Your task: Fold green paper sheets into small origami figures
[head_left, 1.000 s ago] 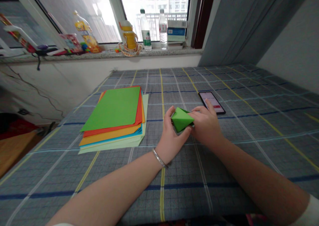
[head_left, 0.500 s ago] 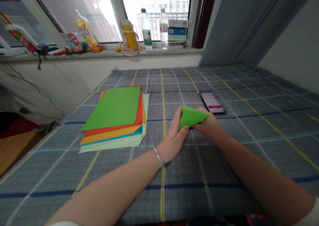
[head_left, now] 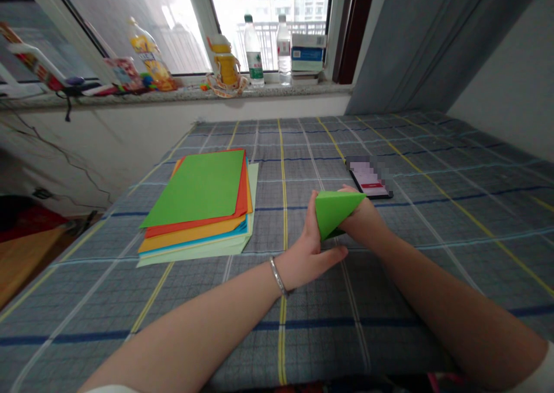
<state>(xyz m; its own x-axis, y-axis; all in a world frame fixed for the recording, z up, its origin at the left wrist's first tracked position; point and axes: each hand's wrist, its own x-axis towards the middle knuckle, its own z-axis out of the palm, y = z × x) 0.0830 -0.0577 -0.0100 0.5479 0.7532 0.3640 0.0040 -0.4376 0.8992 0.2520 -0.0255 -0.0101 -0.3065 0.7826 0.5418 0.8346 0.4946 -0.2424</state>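
A folded piece of green paper (head_left: 335,210), shaped like a pointed wedge, is held up over the checked cloth. My right hand (head_left: 361,219) grips it from the right side, its fingers mostly hidden behind and under the paper. My left hand (head_left: 309,251), with a silver bracelet at the wrist, has its fingers stretched along the paper's left edge. The left thumb points right, below the paper and apart from it.
On the left lies a stack of coloured paper (head_left: 199,191), green on top. A phone (head_left: 370,178) rests beyond my right hand. Bottles (head_left: 254,52), a yellow cup (head_left: 225,64) and boxes (head_left: 308,52) stand along the windowsill. Checked cloth (head_left: 242,329) covers the surface.
My left thumb has come off the green paper and swung down and right. The paper has turned, so its top edge lies more level and its lower corner points further down.
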